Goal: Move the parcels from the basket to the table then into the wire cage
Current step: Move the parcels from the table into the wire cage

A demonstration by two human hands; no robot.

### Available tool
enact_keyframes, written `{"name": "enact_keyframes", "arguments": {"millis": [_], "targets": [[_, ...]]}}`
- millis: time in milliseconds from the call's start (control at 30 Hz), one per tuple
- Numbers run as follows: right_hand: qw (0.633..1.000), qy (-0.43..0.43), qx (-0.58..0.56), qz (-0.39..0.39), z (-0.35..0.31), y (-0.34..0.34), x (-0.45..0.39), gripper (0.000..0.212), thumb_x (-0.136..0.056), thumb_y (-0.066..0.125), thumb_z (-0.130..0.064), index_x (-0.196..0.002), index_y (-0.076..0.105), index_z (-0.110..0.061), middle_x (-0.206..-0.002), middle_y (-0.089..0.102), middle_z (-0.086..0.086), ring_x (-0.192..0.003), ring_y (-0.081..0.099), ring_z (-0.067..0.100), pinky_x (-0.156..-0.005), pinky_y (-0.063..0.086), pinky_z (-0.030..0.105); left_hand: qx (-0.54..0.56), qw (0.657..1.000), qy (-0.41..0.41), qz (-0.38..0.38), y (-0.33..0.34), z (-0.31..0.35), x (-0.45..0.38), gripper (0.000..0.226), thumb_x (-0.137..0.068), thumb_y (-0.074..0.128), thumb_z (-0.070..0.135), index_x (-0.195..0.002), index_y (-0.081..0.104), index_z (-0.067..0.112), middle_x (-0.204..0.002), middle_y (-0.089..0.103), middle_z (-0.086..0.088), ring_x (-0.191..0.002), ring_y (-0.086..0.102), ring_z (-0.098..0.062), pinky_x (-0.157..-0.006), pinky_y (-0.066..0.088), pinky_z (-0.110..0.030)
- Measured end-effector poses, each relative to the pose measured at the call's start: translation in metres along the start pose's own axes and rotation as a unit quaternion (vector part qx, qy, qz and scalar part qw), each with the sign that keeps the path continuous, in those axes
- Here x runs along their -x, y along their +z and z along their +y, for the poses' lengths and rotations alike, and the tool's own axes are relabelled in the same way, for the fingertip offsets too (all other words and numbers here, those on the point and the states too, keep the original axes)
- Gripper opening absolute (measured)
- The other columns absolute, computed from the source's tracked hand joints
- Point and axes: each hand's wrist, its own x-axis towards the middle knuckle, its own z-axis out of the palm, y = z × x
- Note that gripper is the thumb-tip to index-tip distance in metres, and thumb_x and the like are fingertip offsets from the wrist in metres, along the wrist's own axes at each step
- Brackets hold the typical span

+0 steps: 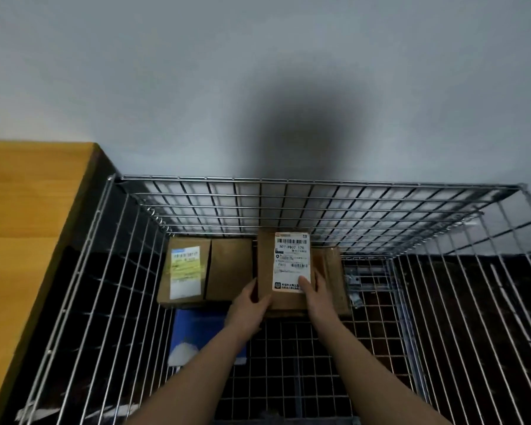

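Both my arms reach down into the open-topped wire cage. A brown cardboard parcel with a white barcode label is held between my left hand at its near left edge and my right hand, whose thumb lies on the label. It lies on top of another brown parcel at the back of the cage floor. To its left lie a parcel with a yellow and white label and a plain brown one. A blue packet lies nearer me, partly under my left forearm.
A wooden table stands against the cage's left side. A grey wall rises behind the cage. The cage's wire floor at the right shows dark ground below, and a metal latch sits by the back right.
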Motion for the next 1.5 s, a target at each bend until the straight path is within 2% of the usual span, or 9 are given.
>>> {"name": "enact_keyframes", "arguments": {"millis": [67,133,267,633,733,900,1200,1333,1500], "targets": [[1.000,0.011,-0.001,-0.007,0.019,0.004,-0.025,0.055,-0.101,0.045,-0.026,-0.151,0.023,-0.018,-0.139,0.050,0.010,-0.102,0.051,0.016,-0.067,0.044,0.017,0.001,1.000,0.002,0.007,0.007,-0.012,-0.023,0.056,-0.094,0.056,0.030,-0.146,0.034,0.028,-0.132,0.054,0.000,-0.097,0.056,-0.015,-0.064,0.049,-0.021],[1.000,0.019,-0.005,-0.005,0.032,0.008,-0.043,0.054,-0.101,0.047,-0.026,-0.150,0.025,-0.019,-0.138,0.052,0.010,-0.105,0.054,0.018,-0.080,0.045,0.025,0.006,1.000,-0.002,0.012,0.011,-0.023,-0.042,0.055,-0.094,0.057,0.027,-0.145,0.035,0.026,-0.133,0.054,-0.001,-0.097,0.055,-0.016,-0.074,0.053,-0.028],[1.000,0.019,0.006,-0.005,0.048,0.014,-0.072,0.052,-0.102,0.045,-0.026,-0.149,0.025,-0.019,-0.133,0.051,0.007,-0.105,0.050,0.016,-0.085,0.043,0.027,0.017,1.000,-0.008,0.020,0.019,-0.039,-0.072,0.056,-0.094,0.059,0.023,-0.145,0.037,0.022,-0.136,0.053,-0.003,-0.103,0.056,-0.018,-0.088,0.054,-0.036],[0.999,0.004,0.049,-0.005,0.063,0.021,-0.102,0.049,-0.102,0.043,-0.022,-0.148,0.025,-0.016,-0.122,0.049,-0.001,-0.097,0.049,0.008,-0.062,0.042,0.004,-0.020,0.996,-0.021,0.080,0.035,-0.056,-0.098,0.058,-0.091,0.061,0.035,-0.144,0.039,0.027,-0.142,0.040,-0.011,-0.113,0.055,-0.026,-0.090,0.054,-0.040],[0.998,0.006,0.062,-0.006,0.067,0.026,-0.103,0.052,-0.101,0.046,-0.022,-0.147,0.023,-0.016,-0.133,0.051,0.004,-0.108,0.050,0.013,-0.089,0.045,0.023,-0.096,0.991,-0.019,0.096,0.035,-0.056,-0.097,0.055,-0.095,0.055,0.036,-0.145,0.038,0.023,-0.141,0.040,-0.012,-0.114,0.055,-0.026,-0.088,0.050,-0.031],[0.996,0.018,0.088,-0.002,0.070,0.033,-0.112,0.061,-0.099,0.049,-0.030,-0.150,0.018,-0.019,-0.137,0.052,0.009,-0.116,0.056,0.025,-0.101,0.047,0.044,-0.202,0.975,-0.007,0.096,0.032,-0.051,-0.098,0.048,-0.096,0.050,0.039,-0.139,0.038,0.018,-0.133,0.047,-0.009,-0.109,0.057,-0.027,-0.080,0.048,-0.034],[0.968,0.091,0.234,0.007,0.050,0.024,-0.109,0.074,-0.096,0.042,-0.051,-0.152,0.013,-0.012,-0.147,0.039,0.015,-0.130,0.044,0.035,-0.106,0.039,0.045,-0.248,0.965,-0.059,0.060,0.015,-0.030,-0.094,0.044,-0.095,0.049,0.040,-0.129,0.041,0.012,-0.126,0.054,-0.007,-0.107,0.057,-0.025,-0.077,0.047,-0.034],[0.948,0.056,0.309,0.053,0.027,0.011,-0.082,0.066,-0.097,0.038,-0.054,-0.146,0.031,-0.011,-0.141,0.046,0.014,-0.123,0.049,0.033,-0.099,0.044,0.042,-0.221,0.972,-0.043,0.063,-0.010,-0.011,-0.070,0.035,-0.097,0.045,0.037,-0.117,0.051,0.009,-0.115,0.060,-0.009,-0.098,0.058,-0.025,-0.079,0.048,-0.032],[0.930,-0.015,0.360,0.076,-0.035,0.015,-0.025,0.042,-0.099,0.043,-0.038,-0.130,0.052,-0.011,-0.117,0.063,0.011,-0.100,0.062,0.028,-0.076,0.049,0.032,-0.213,0.974,-0.010,0.079,-0.049,0.038,-0.015,0.028,-0.098,0.041,0.034,-0.104,0.055,0.012,-0.105,0.062,-0.008,-0.090,0.056,-0.023,-0.074,0.044,-0.029]]}}
